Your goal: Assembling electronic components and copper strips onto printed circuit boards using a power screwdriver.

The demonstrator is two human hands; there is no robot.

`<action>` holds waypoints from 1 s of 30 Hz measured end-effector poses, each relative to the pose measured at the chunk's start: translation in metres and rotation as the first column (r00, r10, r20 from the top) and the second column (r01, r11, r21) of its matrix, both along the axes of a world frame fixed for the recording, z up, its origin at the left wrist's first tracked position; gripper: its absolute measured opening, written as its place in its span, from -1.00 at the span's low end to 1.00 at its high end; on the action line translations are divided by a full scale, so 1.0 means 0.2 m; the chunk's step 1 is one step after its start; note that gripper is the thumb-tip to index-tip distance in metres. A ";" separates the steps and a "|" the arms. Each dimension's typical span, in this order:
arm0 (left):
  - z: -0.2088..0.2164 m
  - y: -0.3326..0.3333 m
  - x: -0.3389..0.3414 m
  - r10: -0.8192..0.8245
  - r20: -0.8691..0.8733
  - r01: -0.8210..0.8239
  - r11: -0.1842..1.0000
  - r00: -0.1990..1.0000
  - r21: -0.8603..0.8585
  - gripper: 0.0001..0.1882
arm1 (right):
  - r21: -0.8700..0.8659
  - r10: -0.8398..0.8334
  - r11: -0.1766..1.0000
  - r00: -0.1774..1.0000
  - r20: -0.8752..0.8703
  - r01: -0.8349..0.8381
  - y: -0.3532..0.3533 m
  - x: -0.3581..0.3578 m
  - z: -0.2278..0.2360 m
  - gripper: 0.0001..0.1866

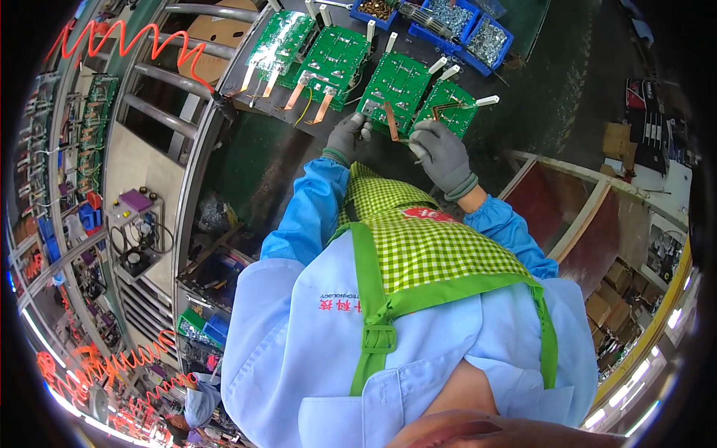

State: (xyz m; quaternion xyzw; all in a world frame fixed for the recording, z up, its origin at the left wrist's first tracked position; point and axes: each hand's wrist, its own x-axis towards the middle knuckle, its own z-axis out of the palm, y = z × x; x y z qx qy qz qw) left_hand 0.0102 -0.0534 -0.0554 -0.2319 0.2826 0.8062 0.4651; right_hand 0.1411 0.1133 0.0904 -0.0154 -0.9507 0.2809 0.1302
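Gloved in grey, my left hand [346,140] is closed at the near left corner of a green circuit board [400,81]. What its fingertips hold, if anything, is hidden. A flat copper strip [391,122] sticks out over that board's near edge, between my hands. My right hand [444,155], also gloved, has its fingers bent together just right of the strip's end, below another green circuit board [457,104] that carries a dark bent strip [448,109]. Whatever is in its fingertips is too small to make out.
Left of these lie two more circuit boards [332,60] [282,41] with copper strips and white posts. Blue bins [485,41] of small metal parts stand at the back right. A coiled orange air hose [160,41] hangs by the metal rollers [172,78] at left.
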 end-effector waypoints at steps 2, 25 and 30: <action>0.02 0.01 -0.01 -0.056 -0.033 0.055 0.998 0.998 -0.043 -0.83 | -0.070 -0.025 0.997 0.997 -0.076 0.020 -0.03 -0.02 -0.04 -0.89; -0.07 -0.05 -0.10 -0.350 -0.086 0.360 0.904 0.933 0.231 -0.70 | 0.062 0.070 0.994 0.944 0.323 -0.094 -0.35 -0.23 -0.08 -0.86; 0.02 -0.04 -0.11 -0.351 -0.205 0.376 0.922 0.914 0.095 -0.71 | 0.038 0.062 0.996 0.907 0.416 -0.085 -0.37 -0.32 -0.07 -0.88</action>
